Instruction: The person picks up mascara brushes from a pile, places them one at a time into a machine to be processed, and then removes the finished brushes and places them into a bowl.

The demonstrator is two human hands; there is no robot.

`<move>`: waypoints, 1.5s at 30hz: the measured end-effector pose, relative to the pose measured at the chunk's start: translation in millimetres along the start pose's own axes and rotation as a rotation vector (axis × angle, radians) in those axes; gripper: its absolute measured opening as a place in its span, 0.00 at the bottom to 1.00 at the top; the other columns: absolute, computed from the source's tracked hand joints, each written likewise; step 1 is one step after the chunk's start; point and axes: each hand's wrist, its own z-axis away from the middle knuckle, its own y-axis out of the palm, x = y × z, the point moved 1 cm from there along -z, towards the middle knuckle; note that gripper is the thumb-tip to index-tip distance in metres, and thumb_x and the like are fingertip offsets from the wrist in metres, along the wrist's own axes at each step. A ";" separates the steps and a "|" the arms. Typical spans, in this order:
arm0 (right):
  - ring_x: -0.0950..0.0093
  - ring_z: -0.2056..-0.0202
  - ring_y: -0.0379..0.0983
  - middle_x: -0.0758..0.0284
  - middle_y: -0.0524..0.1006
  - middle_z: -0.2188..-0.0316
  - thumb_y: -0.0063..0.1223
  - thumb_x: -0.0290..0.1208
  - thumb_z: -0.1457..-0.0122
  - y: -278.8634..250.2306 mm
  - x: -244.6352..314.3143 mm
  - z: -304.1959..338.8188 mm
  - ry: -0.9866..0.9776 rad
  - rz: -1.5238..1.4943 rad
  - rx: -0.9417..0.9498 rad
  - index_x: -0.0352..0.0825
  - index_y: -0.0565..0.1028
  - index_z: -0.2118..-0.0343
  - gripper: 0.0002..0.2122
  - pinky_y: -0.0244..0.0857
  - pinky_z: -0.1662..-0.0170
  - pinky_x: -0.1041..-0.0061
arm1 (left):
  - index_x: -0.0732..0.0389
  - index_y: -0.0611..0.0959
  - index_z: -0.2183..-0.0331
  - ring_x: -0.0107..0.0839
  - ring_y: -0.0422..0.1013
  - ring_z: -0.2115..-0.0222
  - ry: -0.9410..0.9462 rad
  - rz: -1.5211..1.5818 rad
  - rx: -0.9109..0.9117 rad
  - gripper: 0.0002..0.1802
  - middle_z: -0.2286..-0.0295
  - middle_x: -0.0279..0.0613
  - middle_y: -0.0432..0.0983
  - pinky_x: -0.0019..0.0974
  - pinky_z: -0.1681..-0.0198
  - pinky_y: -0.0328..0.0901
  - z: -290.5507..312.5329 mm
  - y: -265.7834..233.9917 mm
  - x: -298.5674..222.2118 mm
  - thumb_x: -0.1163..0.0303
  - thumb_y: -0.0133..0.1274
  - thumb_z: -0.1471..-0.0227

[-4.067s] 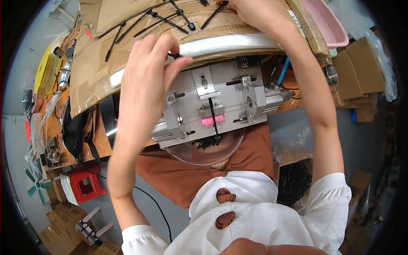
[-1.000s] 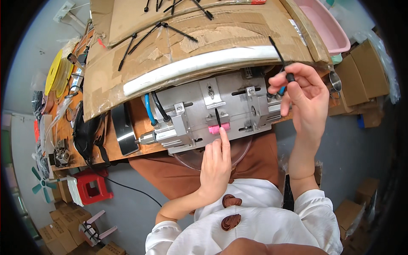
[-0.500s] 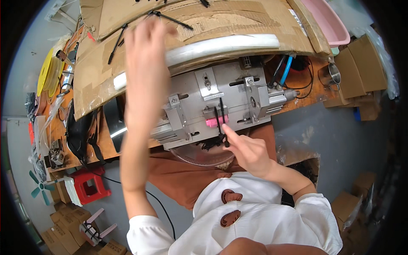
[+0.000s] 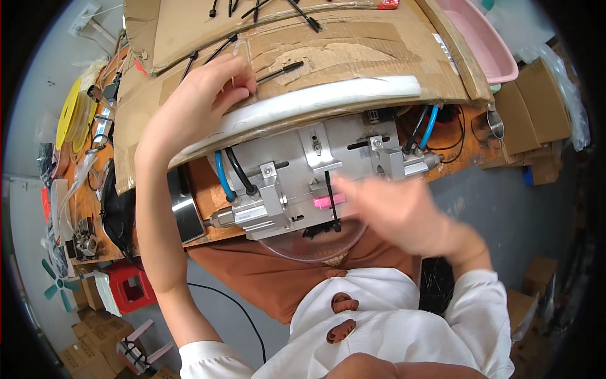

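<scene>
My left hand [image 4: 211, 88] is over the cardboard, fingers curled inward with the thumb close to them; what they hold, if anything, is hidden. A thin black rod with a thicker end [image 4: 284, 71] lies beside its fingertips. My right hand [image 4: 401, 211] is smeared by motion, just right of a metal clamping fixture [image 4: 303, 142]. Another black rod [image 4: 332, 205] stands across a pink block [image 4: 329, 201] at the fixture's front, near my right fingertips. Below it, dark pieces [image 4: 319, 230] sit over a clear round bowl [image 4: 297, 251].
A cardboard sheet [image 4: 372, 54] carries more black rods and a white padded strip [image 4: 322, 98] along its near edge. Blue and black hoses [image 4: 224, 177] run to the fixture. A pink tub [image 4: 483, 41] is at far right, a red stool [image 4: 129, 287] at lower left.
My right hand has moved right, off the rods at the pink block; one rod shows there now instead of two. My left hand has come lower and its fingers have curled. The view has shifted slightly.
</scene>
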 end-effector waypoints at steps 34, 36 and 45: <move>0.79 0.72 0.74 0.61 0.78 0.70 0.53 0.16 0.46 -45.6 -20.7 -16.0 0.312 -0.605 -0.505 0.25 0.71 0.53 0.16 0.65 0.74 0.85 | 0.71 0.62 0.42 0.40 0.63 0.67 -0.417 -0.319 -0.257 0.39 0.68 0.45 0.66 0.39 0.63 0.62 91.1 201.6 -154.0 0.77 0.58 0.56; 0.77 0.76 0.73 0.62 0.78 0.73 0.60 0.14 0.52 -16.4 -9.9 12.5 0.177 -0.333 -0.491 0.24 0.70 0.51 0.23 0.67 0.74 0.83 | 0.71 0.63 0.42 0.40 0.63 0.67 -0.407 -0.313 -0.243 0.39 0.68 0.45 0.65 0.39 0.63 0.63 88.2 193.5 -156.0 0.77 0.58 0.56; 0.77 0.82 0.70 0.69 0.72 0.83 0.63 0.24 0.53 69.7 26.0 54.8 0.183 -0.190 -0.146 0.25 0.67 0.46 0.29 0.62 0.80 0.76 | 0.66 0.75 0.55 0.48 0.72 0.67 -0.355 -0.511 -0.658 0.20 0.63 0.55 0.74 0.45 0.59 0.66 -5.5 38.0 -15.0 0.60 0.50 0.43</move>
